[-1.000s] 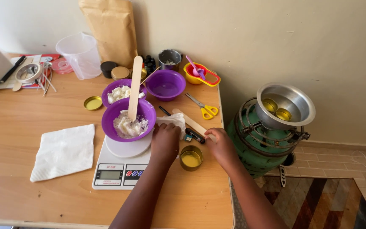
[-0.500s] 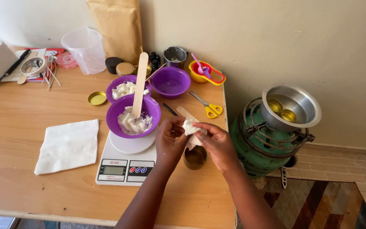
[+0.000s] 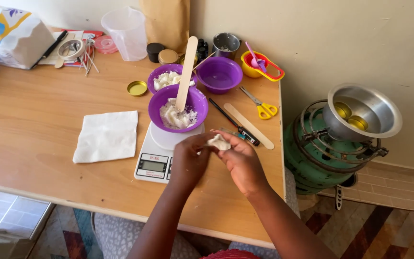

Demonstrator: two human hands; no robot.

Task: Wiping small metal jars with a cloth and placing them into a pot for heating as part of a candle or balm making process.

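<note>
Both hands meet just in front of the white kitchen scale point(image 3: 155, 160) on the wooden counter point(image 3: 34, 139); the left hand point(image 3: 189, 160) and the right hand point(image 3: 240, 162) each pinch one crumpled white tissue point(image 3: 218, 142) between them, the grip of both closed on it; most of the tissue is hidden by the fingers, so its shape is hard to read. Whatever lies under the hands cannot be seen. On the scale sits a purple bowl point(image 3: 198, 103) of white flakes with a wooden stick point(image 3: 187, 74) leaning in it; a black pen-like tool point(image 3: 235, 128) lies just right of the scale, its near end covered by the right hand.
</note>
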